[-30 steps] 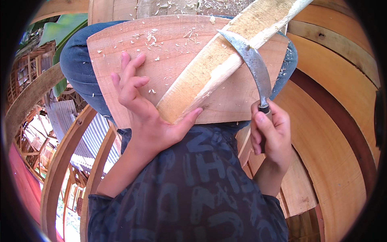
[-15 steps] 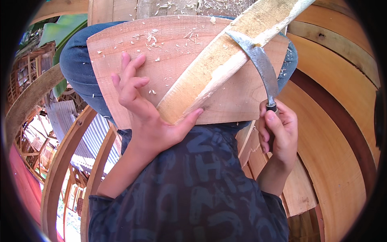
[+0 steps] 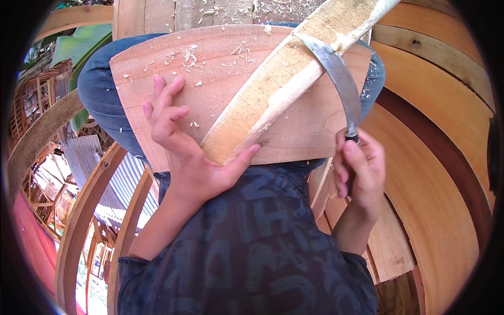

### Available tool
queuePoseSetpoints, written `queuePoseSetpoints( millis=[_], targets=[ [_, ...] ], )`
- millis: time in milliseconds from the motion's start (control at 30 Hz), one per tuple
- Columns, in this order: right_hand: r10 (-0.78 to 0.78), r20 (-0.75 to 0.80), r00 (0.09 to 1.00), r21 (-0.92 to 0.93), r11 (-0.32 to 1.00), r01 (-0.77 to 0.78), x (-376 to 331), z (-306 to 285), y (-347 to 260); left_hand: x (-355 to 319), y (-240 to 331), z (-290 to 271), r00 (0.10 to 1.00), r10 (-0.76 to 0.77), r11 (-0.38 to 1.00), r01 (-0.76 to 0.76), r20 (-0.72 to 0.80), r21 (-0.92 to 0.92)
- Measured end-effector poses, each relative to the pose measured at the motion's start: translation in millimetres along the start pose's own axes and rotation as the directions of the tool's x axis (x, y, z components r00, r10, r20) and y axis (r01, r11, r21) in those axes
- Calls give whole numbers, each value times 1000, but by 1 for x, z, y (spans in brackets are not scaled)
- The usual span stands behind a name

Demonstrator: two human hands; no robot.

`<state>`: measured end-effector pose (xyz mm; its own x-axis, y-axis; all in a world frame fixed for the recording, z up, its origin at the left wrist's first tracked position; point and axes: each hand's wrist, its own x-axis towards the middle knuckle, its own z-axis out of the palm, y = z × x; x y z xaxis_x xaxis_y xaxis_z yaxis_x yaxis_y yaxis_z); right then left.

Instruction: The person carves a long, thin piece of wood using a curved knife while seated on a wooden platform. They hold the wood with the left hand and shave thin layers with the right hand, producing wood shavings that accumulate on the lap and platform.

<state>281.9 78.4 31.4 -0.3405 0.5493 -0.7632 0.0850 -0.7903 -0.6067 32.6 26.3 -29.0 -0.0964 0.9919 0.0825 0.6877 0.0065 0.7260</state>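
A long pale wooden strip (image 3: 268,94) lies slantwise over a broad curved board (image 3: 152,115) on my lap. Its right edge is freshly cut and whitish. My left hand (image 3: 189,152) braces the strip's near end between palm and outstretched thumb, the other fingers raised and spread above the board. In my right hand (image 3: 365,168), closed around a dark handle, is a sickle (image 3: 340,79). The curved blade lies across the strip's right edge, its tip over the strip's face. A small curl of wood (image 3: 340,42) stands beside the blade.
Wood shavings (image 3: 189,55) are scattered on the board and on the planks (image 3: 194,13) beyond it. Curved planking (image 3: 425,157) rises on the right. Bent wooden ribs (image 3: 86,215) stand at left, with corrugated metal sheeting (image 3: 118,178) behind them. My knees (image 3: 100,94) flank the board.
The sickle blade has shifted slightly farther from me along the strip's edge. My left hand stays at the strip's near end, and the whole view has moved a little.
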Motion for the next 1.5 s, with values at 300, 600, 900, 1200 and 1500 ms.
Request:
queuePoseSetpoints(
  millis=[300, 600, 900, 1200, 1500],
  targets=[
    [-213, -308, 927, 70, 967, 246, -9, -21, -7, -2, 6, -5, 1000, -20, 1000, 20, 8, 2],
    [-276, -501, 820, 3, 947, 321, -10, -16, 11, 2, 20, -21, 997, -21, 997, 15, 77, 79],
    [-378, -205, 903, -603, 776, 187, -4, 11, 4, 6, 32, -27, 991, 37, 981, -61, 128, 185],
    [-442, -220, 869, -711, 683, 167, 6, 7, -14, 7, 33, -25, 992, 21, 987, -41, 124, 157],
    [-427, -186, 885, -808, 578, 109, 10, 2, -22, 11, 32, -25, 989, -2, 984, -25, 149, 178]
  ],
)
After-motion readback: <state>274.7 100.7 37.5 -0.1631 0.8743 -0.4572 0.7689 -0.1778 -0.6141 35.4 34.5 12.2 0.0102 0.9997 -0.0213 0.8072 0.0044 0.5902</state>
